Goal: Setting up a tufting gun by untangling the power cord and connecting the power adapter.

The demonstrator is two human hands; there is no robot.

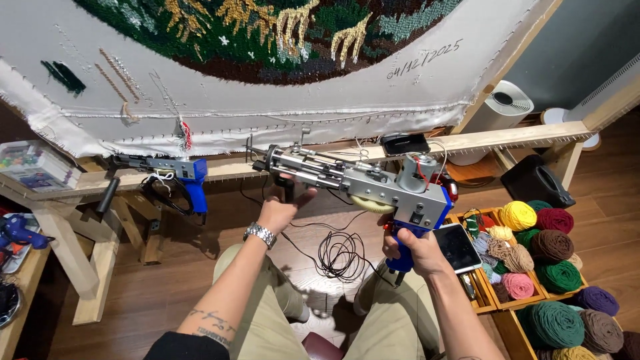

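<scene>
A spare blue tufting gun sits on the frame rail at 9 o'clock. At centre, the silver-and-blue tufting gun is being readied: front handle cupped by the left hand, fingers curled around it, blue grip clenched by the right hand. Next it probably needs lifting toward the stretched cloth at 12 o'clock, with the cord kept clear.

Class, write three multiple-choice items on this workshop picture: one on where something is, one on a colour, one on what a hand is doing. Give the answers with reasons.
1. Where does the second tufting gun rest?
A. on the wooden frame rail under the cloth
B. on the floor
C. in the yarn crate

2. What colour is the grip of the tufting gun being held?
A. red
B. blue
C. green

3. What is the right hand doing?
A. hanging free
B. lying flat on the tablet
C. gripping the gun's handle

Answers: 1 A, it lies on the frame rail; 2 B, the grip shows blue under the fingers; 3 C, the fingers wrap the handle, while the left hand holds the front grip.
</scene>
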